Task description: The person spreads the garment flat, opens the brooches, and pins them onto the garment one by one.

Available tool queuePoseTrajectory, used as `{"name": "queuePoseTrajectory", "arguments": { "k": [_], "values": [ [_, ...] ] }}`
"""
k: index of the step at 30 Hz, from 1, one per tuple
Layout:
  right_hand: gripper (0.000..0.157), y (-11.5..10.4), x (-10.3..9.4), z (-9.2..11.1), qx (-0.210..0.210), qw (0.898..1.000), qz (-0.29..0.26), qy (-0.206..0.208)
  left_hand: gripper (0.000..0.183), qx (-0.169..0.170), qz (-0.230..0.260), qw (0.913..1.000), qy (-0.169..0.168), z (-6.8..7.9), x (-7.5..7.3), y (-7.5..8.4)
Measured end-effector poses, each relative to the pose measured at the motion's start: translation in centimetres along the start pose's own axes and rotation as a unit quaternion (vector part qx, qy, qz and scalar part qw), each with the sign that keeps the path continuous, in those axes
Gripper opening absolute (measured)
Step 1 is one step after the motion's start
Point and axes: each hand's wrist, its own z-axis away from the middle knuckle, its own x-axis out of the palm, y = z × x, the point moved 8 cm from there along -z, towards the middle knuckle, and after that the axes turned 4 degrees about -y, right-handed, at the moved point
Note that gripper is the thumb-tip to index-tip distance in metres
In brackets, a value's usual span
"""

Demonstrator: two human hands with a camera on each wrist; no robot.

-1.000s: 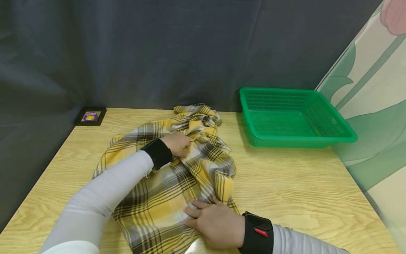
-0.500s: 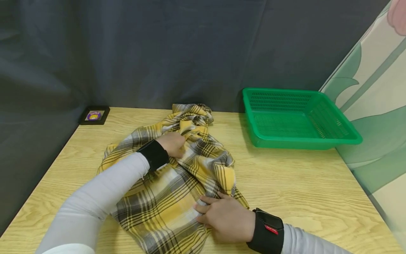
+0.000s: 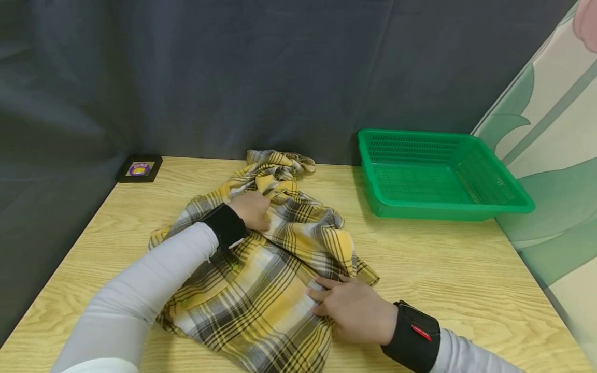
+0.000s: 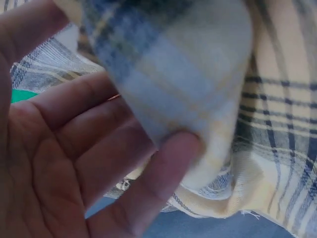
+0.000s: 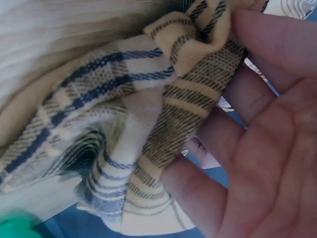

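A yellow, grey and white plaid shirt (image 3: 275,290) lies crumpled on the wooden table, bunched at its far end and flatter near the front. My left hand (image 3: 251,210) grips a fold in its upper middle. In the left wrist view a flap of the plaid cloth (image 4: 183,89) hangs in front of the fingers, with one fingertip against it. At the shirt's lower right edge, my right hand (image 3: 354,308) pinches the cloth, several fingers spread on top and the thumb hidden from the head view. Bunched cloth (image 5: 148,119) lies against those fingers in the right wrist view.
A green plastic basket (image 3: 438,210) stands at the back right, beside a painted wall (image 3: 559,197). In the back left corner sits a small black square item (image 3: 139,169) with a purple and yellow picture. A dark curtain (image 3: 261,77) hangs behind the table (image 3: 443,269).
My right hand has moved right and slightly away from me, drawing the shirt's lower edge along. The left hand has shifted slightly left in view, still gripping its fold.
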Motion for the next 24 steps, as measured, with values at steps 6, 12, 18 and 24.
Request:
{"name": "queuePoseTrajectory", "arguments": {
  "k": [6, 12, 18, 24],
  "values": [
    [0.039, 1.0, -0.5, 0.5, -0.003, 1.0, 0.017, 0.027, 0.031, 0.003, -0.008, 1.0, -0.001, -0.2, 0.0, -0.3],
    [0.026, 1.4, -0.8, 0.8, -0.013, 0.999, 0.034, 0.041, 0.05, -0.012, -0.02, 0.9997, -0.009, -0.4, 0.3, -0.5],
    [0.022, 1.7, -0.9, 1.0, -0.01, 0.998, 0.048, 0.047, 0.033, -0.014, -0.036, 0.9992, 0.01, -0.5, -0.1, -0.3],
    [0.024, 2.8, -0.7, 1.3, 0.027, 0.998, 0.037, 0.035, 0.03, -0.013, -0.043, 0.999, 0.008, -0.5, 0.0, -0.1]
  ]
}}
